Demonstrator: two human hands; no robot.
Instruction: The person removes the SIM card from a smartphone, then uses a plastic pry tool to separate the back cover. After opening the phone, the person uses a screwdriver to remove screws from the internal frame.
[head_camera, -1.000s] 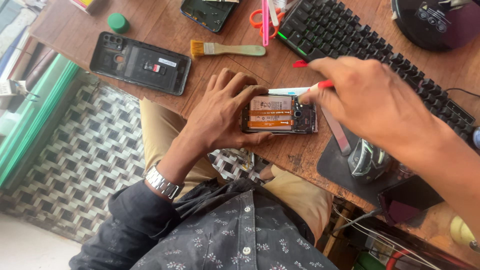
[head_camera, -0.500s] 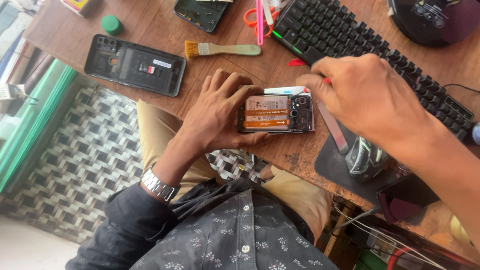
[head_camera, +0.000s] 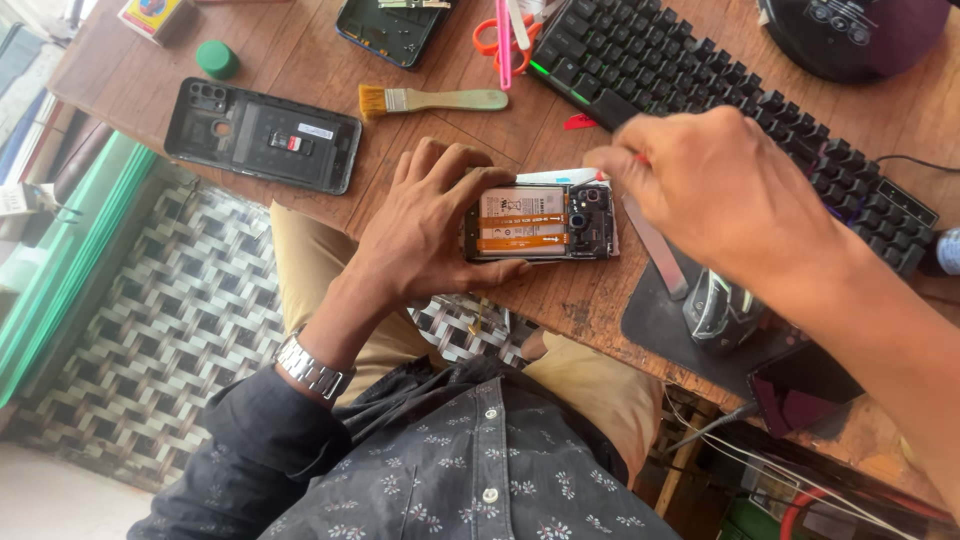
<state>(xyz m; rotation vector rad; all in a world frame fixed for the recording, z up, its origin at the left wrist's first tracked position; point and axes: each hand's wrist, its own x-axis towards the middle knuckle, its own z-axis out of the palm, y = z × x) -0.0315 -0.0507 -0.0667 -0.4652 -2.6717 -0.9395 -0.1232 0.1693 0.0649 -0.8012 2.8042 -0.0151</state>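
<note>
Floor: patterned woven mat (head_camera: 150, 330) at far left, below the table edge.
Table: brown wooden table (head_camera: 300, 70), running from upper left to lower right.
Green cap: small round green cap (head_camera: 217, 58) near the table's left end.
Back cover: black phone back cover (head_camera: 262, 135), inner side up, lying flat just right of the green cap and well apart from the hands.
Brush: small brush (head_camera: 432, 99) with pale handle and yellow bristles, lying flat between the back cover and the keyboard.
Second phone shell: dark opened phone shell (head_camera: 390, 28) at the top edge, above the brush.
Watch: metal wristwatch (head_camera: 312, 368) on the left wrist.
Left hand: left hand (head_camera: 425, 225) spread flat on the table, fingers and thumb clamped on the left end of the opened phone.
Opened phone: opened phone (head_camera: 540, 222) with back removed, battery and orange ribbon strips showing; lies flat near the table's near edge, between the two hands.
Scissors: orange-handled scissors (head_camera: 497, 35) at the top, just left of the keyboard.
Keyboard: black keyboard (head_camera: 700, 80) lying diagonally behind the phone.
Right hand: right hand (head_camera: 730, 190) over the phone's right end, fingers pinched together on a thin red-tipped tool (head_camera: 640, 158); most of the tool is hidden.
Metal strip: flat grey strip (head_camera: 655, 245) just right of the phone, partly under the right hand.
Mouse: dark computer mouse (head_camera: 720, 310) on a black pad (head_camera: 660, 320), below the right forearm.
</note>
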